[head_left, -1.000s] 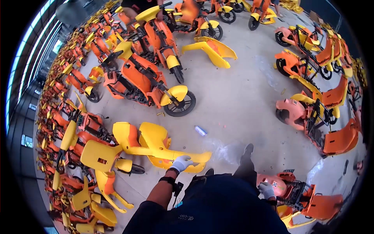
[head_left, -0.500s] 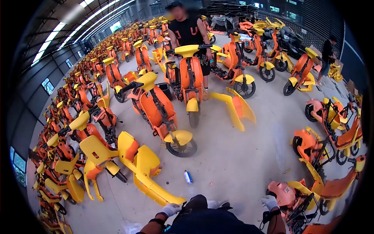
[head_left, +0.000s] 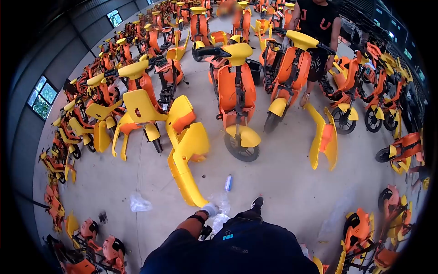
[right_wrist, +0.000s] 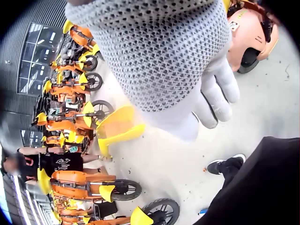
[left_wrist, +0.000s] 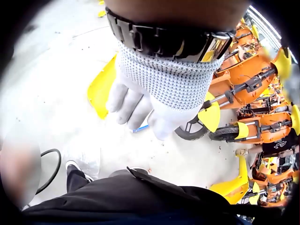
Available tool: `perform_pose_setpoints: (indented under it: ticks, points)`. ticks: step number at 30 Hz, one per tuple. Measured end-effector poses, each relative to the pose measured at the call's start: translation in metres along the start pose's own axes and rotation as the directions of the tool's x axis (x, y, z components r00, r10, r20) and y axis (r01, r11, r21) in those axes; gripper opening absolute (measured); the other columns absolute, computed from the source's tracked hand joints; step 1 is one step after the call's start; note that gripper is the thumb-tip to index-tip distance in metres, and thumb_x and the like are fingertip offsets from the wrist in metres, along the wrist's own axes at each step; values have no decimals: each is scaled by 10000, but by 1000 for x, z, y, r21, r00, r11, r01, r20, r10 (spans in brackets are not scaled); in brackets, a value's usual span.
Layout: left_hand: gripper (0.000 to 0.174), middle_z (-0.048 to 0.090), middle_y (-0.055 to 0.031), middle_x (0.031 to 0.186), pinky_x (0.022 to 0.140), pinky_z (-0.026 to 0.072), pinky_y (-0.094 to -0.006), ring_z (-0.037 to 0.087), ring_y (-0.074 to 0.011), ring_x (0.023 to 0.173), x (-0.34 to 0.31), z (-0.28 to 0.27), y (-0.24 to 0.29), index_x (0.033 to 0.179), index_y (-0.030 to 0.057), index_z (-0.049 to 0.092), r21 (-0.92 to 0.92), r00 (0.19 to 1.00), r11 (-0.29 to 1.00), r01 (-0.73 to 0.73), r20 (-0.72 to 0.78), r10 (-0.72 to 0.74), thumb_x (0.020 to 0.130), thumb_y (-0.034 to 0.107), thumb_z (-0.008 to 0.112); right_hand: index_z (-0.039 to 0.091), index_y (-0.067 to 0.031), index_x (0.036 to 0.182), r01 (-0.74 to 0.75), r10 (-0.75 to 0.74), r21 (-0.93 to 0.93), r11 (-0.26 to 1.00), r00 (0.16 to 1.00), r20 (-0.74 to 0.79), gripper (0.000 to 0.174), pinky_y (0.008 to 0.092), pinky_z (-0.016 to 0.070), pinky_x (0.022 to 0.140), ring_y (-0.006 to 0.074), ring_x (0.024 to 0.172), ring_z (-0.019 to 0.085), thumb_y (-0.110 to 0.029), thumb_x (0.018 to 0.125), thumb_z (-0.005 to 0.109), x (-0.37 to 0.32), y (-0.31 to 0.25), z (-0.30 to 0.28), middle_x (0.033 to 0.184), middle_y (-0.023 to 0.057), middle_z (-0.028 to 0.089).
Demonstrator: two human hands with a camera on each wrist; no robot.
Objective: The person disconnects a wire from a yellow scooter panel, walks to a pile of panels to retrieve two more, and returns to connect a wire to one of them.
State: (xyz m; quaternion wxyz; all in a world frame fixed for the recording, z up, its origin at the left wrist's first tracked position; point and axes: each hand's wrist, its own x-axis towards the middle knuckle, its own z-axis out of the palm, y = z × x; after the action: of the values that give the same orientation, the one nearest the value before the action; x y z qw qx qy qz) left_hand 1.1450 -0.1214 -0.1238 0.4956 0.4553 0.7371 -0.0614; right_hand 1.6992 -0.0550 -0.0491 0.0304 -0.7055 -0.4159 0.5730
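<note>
In the head view my gloved left hand (head_left: 210, 209) hangs low, overlapping the near end of a long yellow scooter body panel (head_left: 182, 176) on the floor. The left wrist view shows this hand's fingers (left_wrist: 127, 107) loosely bent, with nothing held in them. My right hand (right_wrist: 173, 79), gloved as well, appears only in the right wrist view. Its fingers (right_wrist: 215, 101) hang relaxed, holding nothing, and a pale pink scooter cover (right_wrist: 246, 35) stands beyond them. A blue-and-white cylinder (head_left: 228, 182) lies on the floor ahead of my feet.
Orange scooters (head_left: 235, 91) with yellow parts stand in rows ahead, and others (head_left: 360, 228) at the right. Another yellow panel (head_left: 325, 139) lies near a person in black (head_left: 317, 23). Clear plastic sheeting (head_left: 140, 202) is on the floor at left.
The head view tilted up, then turned left, so scooters and the other person shifted right in it. My right hand left the head view; my left hand stays by the panel's end.
</note>
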Motion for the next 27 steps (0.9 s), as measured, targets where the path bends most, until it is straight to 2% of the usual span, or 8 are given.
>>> perform_pose_setpoints:
  ticks: [5,6,10,13,20,22,25,27]
  points:
    - [384,715,-109,982,847,521,-372,673,-280,918,101,-24,42,1039,112,724,207,984,972,-111,-114,137,805,413,680,626,26,1124,-137,143,134,981,989,-31,323,302,543,621,194,717,669,-141,854,679,8,-10,-35,863,122,687]
    - [409,707,-126,1040,871,512,-380,661,-302,979,123,-35,48,1058,115,720,114,961,955,-273,-18,277,804,434,686,629,24,1117,-156,168,180,971,985,-49,319,300,541,612,191,707,667,-143,851,683,10,-12,-40,854,119,686]
    - [462,683,-156,1111,923,507,-369,648,-315,1047,150,-113,141,1149,92,675,-155,973,968,-198,-150,175,819,415,685,641,14,1088,-169,195,301,939,979,-59,304,291,530,575,176,668,657,-150,839,699,33,-19,-51,821,107,682]
    - [480,699,-197,1043,894,520,-366,677,-312,985,132,-152,192,1122,44,687,-209,915,922,-326,-316,252,792,391,696,666,22,1059,-55,53,-36,998,997,-59,341,305,542,742,181,814,676,-252,856,674,54,-96,-64,939,120,707]
    - [423,713,-183,885,778,543,-355,699,-271,828,110,-108,135,1048,24,701,-326,960,937,-126,-278,33,759,332,722,641,-51,1220,269,-245,-366,891,963,113,445,326,520,803,192,879,679,-341,882,630,142,-137,-86,976,119,725]
    - [379,716,-103,800,637,537,-286,681,-162,678,95,-76,103,1040,-22,698,-413,987,910,31,-134,-94,772,239,758,641,-52,1220,233,-211,-319,919,972,102,449,320,516,802,194,869,679,-341,876,630,134,-147,-86,965,117,726]
    - [347,695,-86,750,578,523,-307,644,-156,621,62,-37,73,1001,-6,698,-528,973,830,178,-33,-230,806,280,722,643,-52,1214,158,-134,-261,952,985,110,455,308,510,805,192,862,679,-339,862,636,125,-133,-88,953,117,726]
    - [271,662,-67,718,524,504,-294,619,-152,574,120,38,-16,991,9,697,-527,944,784,327,208,-255,840,233,689,655,-98,1208,51,-25,-215,975,992,121,456,325,506,828,218,866,680,-367,841,642,111,-132,-90,960,109,727]
